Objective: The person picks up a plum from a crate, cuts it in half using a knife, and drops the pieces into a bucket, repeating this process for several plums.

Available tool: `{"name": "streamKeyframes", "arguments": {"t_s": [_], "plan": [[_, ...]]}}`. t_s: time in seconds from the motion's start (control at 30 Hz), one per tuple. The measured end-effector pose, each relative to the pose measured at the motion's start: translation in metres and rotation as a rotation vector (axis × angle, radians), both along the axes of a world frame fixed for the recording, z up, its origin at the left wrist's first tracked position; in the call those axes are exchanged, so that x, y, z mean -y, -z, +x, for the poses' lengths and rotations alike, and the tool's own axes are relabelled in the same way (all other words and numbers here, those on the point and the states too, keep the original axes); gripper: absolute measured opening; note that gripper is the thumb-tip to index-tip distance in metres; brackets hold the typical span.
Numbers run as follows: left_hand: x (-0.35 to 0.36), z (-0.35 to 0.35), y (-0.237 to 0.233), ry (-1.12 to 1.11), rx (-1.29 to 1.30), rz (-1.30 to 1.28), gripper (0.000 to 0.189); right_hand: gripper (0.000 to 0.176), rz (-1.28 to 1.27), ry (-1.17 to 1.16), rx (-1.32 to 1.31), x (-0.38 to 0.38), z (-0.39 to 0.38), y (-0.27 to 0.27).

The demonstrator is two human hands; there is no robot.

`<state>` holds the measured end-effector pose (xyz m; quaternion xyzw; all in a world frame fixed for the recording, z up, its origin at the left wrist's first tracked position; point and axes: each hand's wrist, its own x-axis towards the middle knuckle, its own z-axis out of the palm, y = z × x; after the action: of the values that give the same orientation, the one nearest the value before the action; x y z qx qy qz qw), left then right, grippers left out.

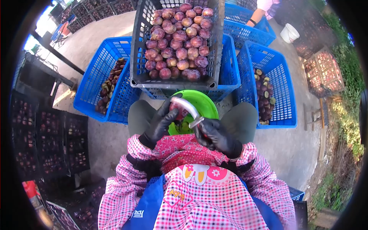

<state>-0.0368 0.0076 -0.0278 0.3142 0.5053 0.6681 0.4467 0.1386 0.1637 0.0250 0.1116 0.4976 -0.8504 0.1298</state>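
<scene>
My left hand, in a black glove, is closed around a dark red plum above the bowl. In my black-gloved right hand is a knife, its handle inside my fist. The curved, shiny blade lies across the top of the plum, its tip by my left fingers. Under both hands a bright green bowl sits between my knees, with some cut pieces in its bottom. Just beyond it stands a black crate heaped with whole plums.
Blue crates with cut fruit stand to the left and right. A co-worker's arm reaches over another blue crate, near a white bucket. Stacked dark crates of fruit line the left side.
</scene>
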Motion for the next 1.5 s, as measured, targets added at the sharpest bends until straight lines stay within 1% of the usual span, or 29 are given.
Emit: {"name": "streamKeyframes", "arguments": {"t_s": [0.07, 0.1, 0.13, 0.2, 0.23, 0.27, 0.33, 0.5, 0.63, 0.73, 0.8, 0.83, 0.87, 0.9, 0.93, 0.97, 1.0, 1.07, 1.13, 1.17, 1.2, 1.27, 1.3, 1.33, 1.4, 1.47, 1.5], "plan": [[-0.003, -0.003, -0.011, 0.005, 0.016, -0.035, 0.063, 0.035, 0.388, 0.312, -0.088, 0.011, -0.006, 0.004], [-0.003, -0.005, -0.014, 0.022, 0.023, -0.063, 0.065, 0.031, 0.673, 0.336, -0.098, 0.013, -0.007, 0.004], [-0.003, -0.004, -0.011, 0.021, 0.027, -0.065, 0.065, 0.031, 0.672, 0.334, -0.093, 0.018, -0.005, 0.01], [-0.005, -0.005, -0.007, 0.026, -0.055, -0.084, 0.065, 0.028, 1.121, 0.358, -0.233, 0.025, -0.004, 0.026], [-0.005, -0.005, -0.008, 0.027, -0.054, -0.084, 0.065, 0.024, 1.161, 0.402, -0.278, 0.029, -0.003, 0.029], [-0.005, -0.003, -0.01, 0.019, -0.047, -0.094, 0.065, 0.024, 1.161, 0.402, -0.276, 0.03, -0.004, 0.03], [-0.005, -0.001, -0.011, 0.008, -0.038, -0.105, 0.066, 0.02, 1.184, 0.36, -0.209, 0.031, -0.005, 0.035], [-0.003, 0.002, -0.007, -0.046, -0.023, -0.107, 0.067, 0.02, 1.193, 0.367, -0.176, 0.033, -0.007, 0.033], [-0.002, 0.006, 0.001, -0.04, 0.011, -0.114, 0.067, 0.021, 1.241, 0.333, -0.13, 0.036, -0.009, 0.036], [-0.003, 0.009, 0.005, -0.026, 0.018, -0.096, 0.064, 0.021, 1.219, 0.31, -0.164, 0.035, -0.007, 0.039], [-0.005, 0.011, 0.001, -0.034, -0.11, -0.085, 0.061, 0.022, 1.229, 0.336, -0.117, 0.04, -0.007, 0.049], [-0.005, 0.013, 0.0, -0.036, -0.109, -0.086, 0.061, 0.022, 1.239, 0.358, -0.078, 0.043, -0.007, 0.053], [-0.006, 0.013, -0.001, -0.032, -0.062, -0.083, 0.059, 0.022, 1.239, 0.36, -0.08, 0.048, -0.007, 0.056], [-0.008, 0.01, -0.004, -0.03, -0.022, -0.075, 0.057, 0.022, 1.276, 0.453, -0.14, 0.051, -0.008, 0.057], [-0.009, 0.009, 0.005, -0.033, -0.026, -0.072, 0.057, 0.022, 1.308, 0.542, -0.194, 0.053, -0.009, 0.057], [-0.007, 0.011, 0.022, 0.028, 0.331, -0.041, 0.056, 0.022, 1.306, 0.54, -0.19, 0.056, -0.008, 0.056], [-0.009, 0.011, 0.022, 0.09, 0.682, -0.002, 0.056, 0.021, 1.347, 0.559, -0.177, 0.056, -0.011, 0.054], [-0.011, 0.014, 0.019, 0.136, 0.654, 0.001, 0.053, 0.02, 1.395, 0.588, -0.161, 0.056, -0.013, 0.054], [-0.021, 0.033, -0.01, -0.171, 0.023, -0.067, 0.053, 0.02, 1.353, 0.595, -0.16, 0.054, -0.013, 0.058], [-0.023, 0.037, -0.01, -0.229, -0.111, 0.012, 0.053, 0.02, 1.356, 0.6, -0.156, 0.054, -0.012, 0.056], [-0.024, 0.037, -0.01, -0.227, -0.112, 0.017, 0.053, 0.02, 1.32, 0.615, -0.192, 0.054, -0.011, 0.053], [-0.023, 0.031, -0.011, -0.313, -0.661, 0.041, 0.052, 0.02, 1.284, 0.63, -0.233, 0.051, -0.012, 0.05], [-0.024, 0.029, -0.01, -0.291, -0.573, 0.057, 0.056, 0.02, 1.271, 0.63, -0.251, 0.051, -0.011, 0.051], [-0.023, 0.029, -0.012, -0.292, -0.576, 0.057, 0.056, 0.021, 1.257, 0.629, -0.271, 0.051, -0.012, 0.052], [-0.023, 0.028, -0.018, -0.116, 0.404, 0.142, 0.065, 0.02, 1.289, 0.598, -0.238, 0.05, -0.015, 0.052], [-0.022, 0.029, -0.018, -0.09, 0.408, 0.088, 0.064, 0.02, 1.317, 0.567, -0.187, 0.055, -0.011, 0.053], [-0.024, 0.026, -0.02, -0.069, 0.403, 0.048, 0.063, 0.02, 1.26, 0.57, -0.19, 0.055, -0.011, 0.053]]}}
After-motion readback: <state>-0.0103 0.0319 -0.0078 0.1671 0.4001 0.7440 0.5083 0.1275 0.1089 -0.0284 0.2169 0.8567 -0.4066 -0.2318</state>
